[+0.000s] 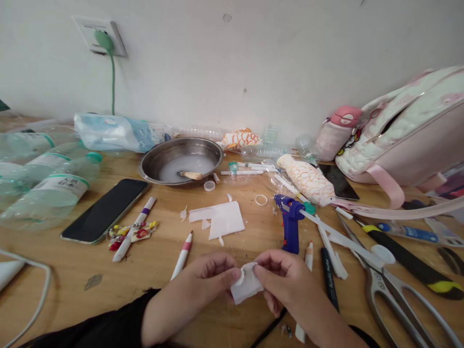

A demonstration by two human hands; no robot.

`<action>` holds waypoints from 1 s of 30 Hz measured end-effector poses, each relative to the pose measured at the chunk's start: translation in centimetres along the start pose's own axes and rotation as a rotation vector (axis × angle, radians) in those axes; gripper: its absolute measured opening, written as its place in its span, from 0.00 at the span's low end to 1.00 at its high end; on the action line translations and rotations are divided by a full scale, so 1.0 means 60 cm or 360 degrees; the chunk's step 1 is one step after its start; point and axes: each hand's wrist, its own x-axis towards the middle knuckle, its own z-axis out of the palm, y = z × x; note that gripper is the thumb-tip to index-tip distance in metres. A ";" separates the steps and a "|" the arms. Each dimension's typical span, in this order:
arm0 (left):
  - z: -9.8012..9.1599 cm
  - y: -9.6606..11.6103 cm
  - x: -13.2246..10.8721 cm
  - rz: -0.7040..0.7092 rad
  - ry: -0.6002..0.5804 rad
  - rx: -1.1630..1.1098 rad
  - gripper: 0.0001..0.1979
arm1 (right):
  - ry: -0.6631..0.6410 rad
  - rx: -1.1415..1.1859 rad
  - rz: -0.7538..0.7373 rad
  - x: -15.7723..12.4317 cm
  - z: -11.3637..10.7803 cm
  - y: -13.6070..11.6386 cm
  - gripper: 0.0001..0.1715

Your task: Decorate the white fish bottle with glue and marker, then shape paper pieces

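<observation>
Both of my hands meet low in the middle of the wooden table. My left hand and my right hand pinch the same small white piece of paper from either side, fingers closed on it. Just beyond them lie a white sheet with paper scraps, a blue glue gun and a pink-banded pen.
A metal bowl with milky liquid and a brush stands at the back. A black phone, a purple marker and plastic bottles lie left. Scissors, pens, a utility knife and a pink bag crowd the right.
</observation>
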 end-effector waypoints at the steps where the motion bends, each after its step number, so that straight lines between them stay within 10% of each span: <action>1: 0.000 -0.001 0.000 0.0012 0.0009 0.0018 0.15 | -0.0013 0.0008 0.0001 -0.001 0.000 0.000 0.08; 10: -0.003 0.005 0.002 0.0142 0.0150 0.0119 0.14 | -0.0002 0.0087 -0.0083 0.000 -0.001 0.008 0.23; 20: 0.004 -0.013 -0.006 0.0244 0.0158 0.0489 0.12 | -0.0098 -0.0016 -0.0064 -0.007 0.025 0.012 0.14; 30: 0.002 -0.008 0.004 0.0166 0.0094 0.0042 0.13 | -0.0179 0.0077 -0.0011 -0.006 0.016 0.008 0.13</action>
